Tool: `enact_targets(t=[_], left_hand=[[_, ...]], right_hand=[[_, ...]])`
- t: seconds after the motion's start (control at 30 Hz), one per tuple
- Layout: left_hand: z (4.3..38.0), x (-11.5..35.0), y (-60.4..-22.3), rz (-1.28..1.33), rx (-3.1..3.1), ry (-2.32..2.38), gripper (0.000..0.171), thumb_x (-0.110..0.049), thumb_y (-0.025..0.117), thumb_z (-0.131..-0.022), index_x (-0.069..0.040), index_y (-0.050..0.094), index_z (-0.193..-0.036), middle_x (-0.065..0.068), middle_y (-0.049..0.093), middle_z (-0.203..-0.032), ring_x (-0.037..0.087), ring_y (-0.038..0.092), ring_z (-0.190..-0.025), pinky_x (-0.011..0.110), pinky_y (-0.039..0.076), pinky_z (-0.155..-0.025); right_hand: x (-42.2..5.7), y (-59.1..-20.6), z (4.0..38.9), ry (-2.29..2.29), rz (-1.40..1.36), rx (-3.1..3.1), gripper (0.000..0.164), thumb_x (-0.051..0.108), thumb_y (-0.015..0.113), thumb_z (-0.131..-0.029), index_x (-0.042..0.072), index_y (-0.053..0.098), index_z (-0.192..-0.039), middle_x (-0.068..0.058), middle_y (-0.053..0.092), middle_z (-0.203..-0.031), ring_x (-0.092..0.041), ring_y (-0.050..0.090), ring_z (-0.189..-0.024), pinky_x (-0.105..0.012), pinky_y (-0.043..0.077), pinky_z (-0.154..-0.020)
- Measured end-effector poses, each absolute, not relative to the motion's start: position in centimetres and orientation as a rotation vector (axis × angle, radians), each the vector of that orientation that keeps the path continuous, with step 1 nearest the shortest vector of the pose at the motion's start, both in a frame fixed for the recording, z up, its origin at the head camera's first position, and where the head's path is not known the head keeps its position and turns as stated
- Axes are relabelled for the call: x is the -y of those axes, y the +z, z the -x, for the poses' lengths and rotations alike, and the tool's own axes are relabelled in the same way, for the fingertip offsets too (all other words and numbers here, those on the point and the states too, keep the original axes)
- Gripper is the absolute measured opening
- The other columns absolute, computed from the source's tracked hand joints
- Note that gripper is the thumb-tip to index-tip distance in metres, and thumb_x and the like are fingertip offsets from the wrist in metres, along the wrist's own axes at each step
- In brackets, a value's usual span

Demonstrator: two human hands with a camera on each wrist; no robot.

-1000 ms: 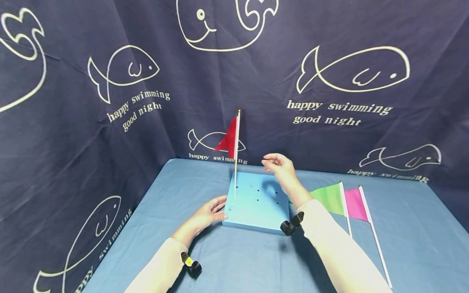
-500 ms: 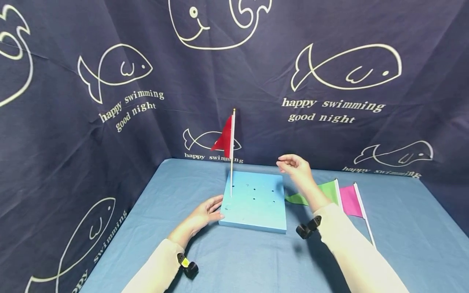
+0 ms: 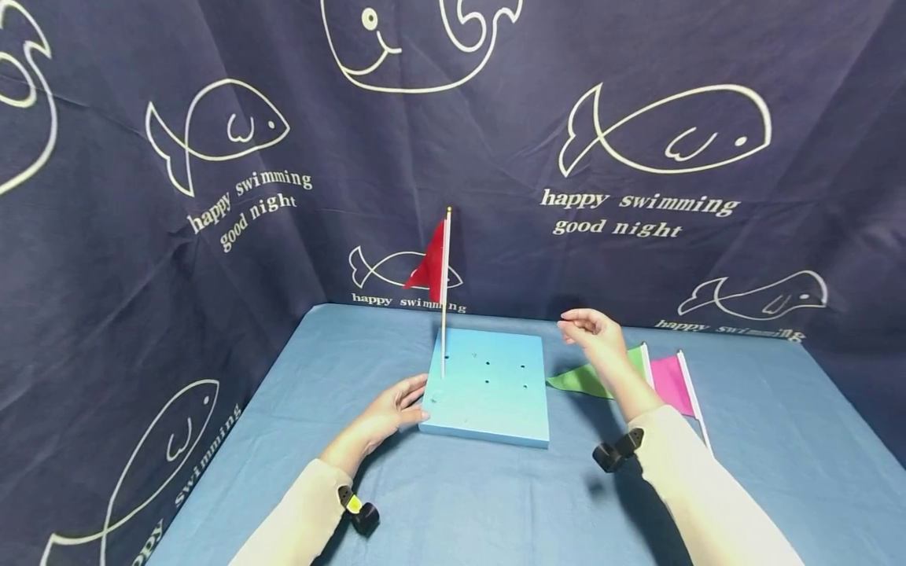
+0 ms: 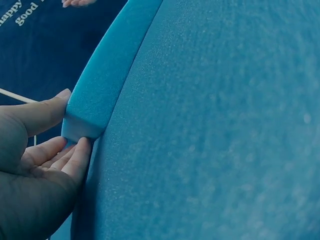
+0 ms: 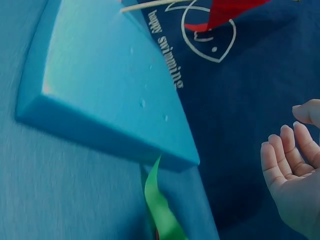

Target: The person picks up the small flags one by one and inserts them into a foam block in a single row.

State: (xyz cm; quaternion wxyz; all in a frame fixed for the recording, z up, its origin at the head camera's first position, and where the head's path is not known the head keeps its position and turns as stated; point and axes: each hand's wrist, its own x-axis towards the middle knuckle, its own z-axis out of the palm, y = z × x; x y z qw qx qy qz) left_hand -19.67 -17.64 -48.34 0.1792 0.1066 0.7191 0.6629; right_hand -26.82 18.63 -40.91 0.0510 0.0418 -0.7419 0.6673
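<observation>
The left hand (image 3: 388,410) is pinching a blue board (image 3: 490,407) bearing an upright red flag (image 3: 431,269); the right hand (image 3: 594,335), fingers loosely curved, is holding nothing near a green flag (image 3: 584,380).

Over the blue block (image 3: 488,409) the right side is free; the upright red flag (image 3: 434,267) obstructs the left.

1. Left grip (image 3: 385,409) pinches the near-left corner of the blue board (image 3: 488,417), thumb uppermost.
2. Right grip (image 3: 596,338) hangs right of the board, fingers loosely curled.
3. Both forearms (image 3: 304,507) reach from its near side.
</observation>
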Motion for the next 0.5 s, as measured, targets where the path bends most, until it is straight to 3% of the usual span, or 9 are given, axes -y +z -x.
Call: enact_targets(t=[0.13, 0.23, 0.37, 0.5], left_hand=[[19.7, 17.6, -48.0, -0.290, -2.023, 1.871, 0.074, 0.000, 0.066, -0.088, 0.003, 0.025, -0.150, 0.025, 0.027, -0.156, 0.037, 0.030, -0.143, 0.038, 0.038, -0.112], [19.7, 17.7, -48.0, -0.291, -2.024, 1.863, 0.075, -0.001, 0.066, -0.088, 0.003, 0.025, -0.150, 0.025, 0.027, -0.155, 0.037, 0.029, -0.143, 0.039, 0.038, -0.112], [19.8, 17.6, -47.9, -0.282, -2.023, 1.862, 0.075, -0.002, 0.067, -0.088, 0.003, 0.025, -0.151, 0.024, 0.027, -0.156, 0.036, 0.028, -0.144, 0.039, 0.037, -0.113], [19.8, 17.6, -47.9, -0.286, -2.010, 1.867, 0.076, -0.001, 0.067, -0.088, 0.004, 0.024, -0.150, 0.024, 0.027, -0.156, 0.035, 0.027, -0.144, 0.038, 0.037, -0.113]], right_hand=[[-19.8, -41.3, 26.9, 2.027, -0.119, 2.243, 0.011, 0.009, 0.068, -0.090, 0.010, 0.065, -0.100, 0.015, 0.066, -0.074, -0.002, 0.063, -0.066, -0.017, 0.055, -0.067], [-20.5, -41.4, 26.5, 2.001, -0.085, 2.255, 0.011, 0.011, 0.069, -0.089, 0.009, 0.066, -0.100, 0.012, 0.068, -0.077, -0.003, 0.063, -0.066, -0.017, 0.055, -0.066], [-21.3, -41.8, 26.1, 1.982, -0.037, 2.274, 0.025, 0.014, 0.070, -0.089, -0.001, 0.063, -0.107, 0.014, 0.069, -0.079, -0.002, 0.064, -0.067, -0.016, 0.054, -0.065], [-22.2, -42.4, 25.6, 2.059, -0.023, 2.218, 0.019, 0.010, 0.069, -0.089, -0.001, 0.064, -0.104, 0.016, 0.068, -0.077, -0.003, 0.063, -0.065, -0.017, 0.055, -0.064]])
